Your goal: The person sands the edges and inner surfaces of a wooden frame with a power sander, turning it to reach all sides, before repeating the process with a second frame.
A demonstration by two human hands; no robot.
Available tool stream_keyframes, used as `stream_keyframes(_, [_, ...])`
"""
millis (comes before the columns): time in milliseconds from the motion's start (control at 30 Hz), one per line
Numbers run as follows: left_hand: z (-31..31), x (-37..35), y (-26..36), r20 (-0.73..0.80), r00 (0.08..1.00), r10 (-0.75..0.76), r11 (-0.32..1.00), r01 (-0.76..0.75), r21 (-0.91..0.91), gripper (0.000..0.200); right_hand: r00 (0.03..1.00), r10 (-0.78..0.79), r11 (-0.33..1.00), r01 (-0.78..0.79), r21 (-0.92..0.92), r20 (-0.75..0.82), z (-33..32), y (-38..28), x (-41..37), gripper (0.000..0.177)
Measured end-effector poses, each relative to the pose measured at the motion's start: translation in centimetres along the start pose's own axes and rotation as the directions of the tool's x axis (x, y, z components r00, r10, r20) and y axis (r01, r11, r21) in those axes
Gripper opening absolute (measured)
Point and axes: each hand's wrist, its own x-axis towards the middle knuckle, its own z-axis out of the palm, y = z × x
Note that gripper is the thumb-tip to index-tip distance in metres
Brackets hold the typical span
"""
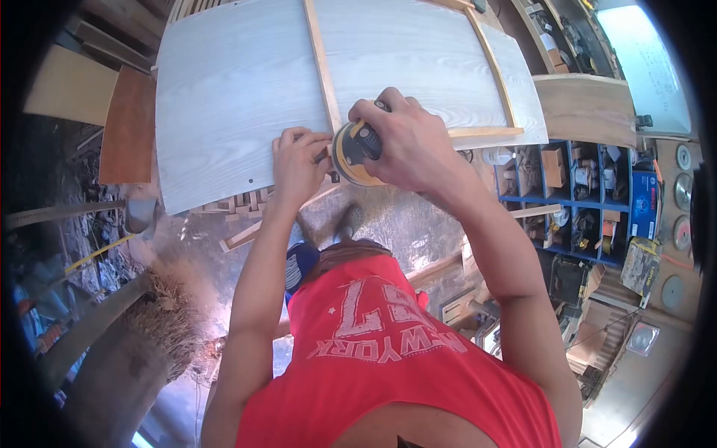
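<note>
My right hand (pixel 411 142) grips a yellow-and-black power sander (pixel 358 153), which is tilted up on its side at the near edge of the pale panel (pixel 239 97). Just left of the tool, my left hand (pixel 297 160) has its fingers curled around the near end of a thin wooden strip (pixel 321 63). That strip runs across the panel away from me. The sander and my fingers hide part of the strip's end. Another wooden strip (pixel 485 132) lies along the panel's near right edge.
Blue shelving (pixel 564 201) with tools and boxes stands on the right, beside a blue box (pixel 644 203). Boards (pixel 128 127) lean at the left. Wood shavings (pixel 168 321) are heaped at the lower left. Below the panel are stacked wood strips (pixel 243 205).
</note>
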Motion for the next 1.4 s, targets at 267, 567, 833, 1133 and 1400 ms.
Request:
stream_keyframes(267, [-0.3,0.0,-0.3,-0.015,1.0,0.011,0.998,-0.012,-0.058,0.027,0.987,0.163,0.987,-0.163,-0.002,-0.009,-0.3,2.9,-0.7,0.061])
stream_keyframes(567, [-0.3,0.1,-0.3,-0.007,1.0,-0.005,0.999,0.005,-0.035,0.027,0.989,0.123,0.992,-0.12,-0.038,0.079,-0.4,-1.9,0.2,0.063])
stream_keyframes(833, [-0.1,0.2,-0.5,-0.018,1.0,0.008,1.0,-0.008,-0.011,0.032,0.993,0.102,0.993,-0.099,-0.061,0.063,-0.1,-1.8,1.0,0.061])
stream_keyframes(1133, [-0.1,0.1,0.3,-0.015,0.997,-0.073,0.997,0.073,-0.029,0.035,0.959,0.279,0.954,-0.272,-0.123,0.046,-1.5,3.2,0.7,0.062])
stream_keyframes(1400, [0.6,-0.4,0.3,-0.069,0.997,-0.035,0.998,0.038,0.041,0.034,0.967,0.249,0.968,-0.247,0.036,-0.055,0.4,0.6,-0.7,0.059])
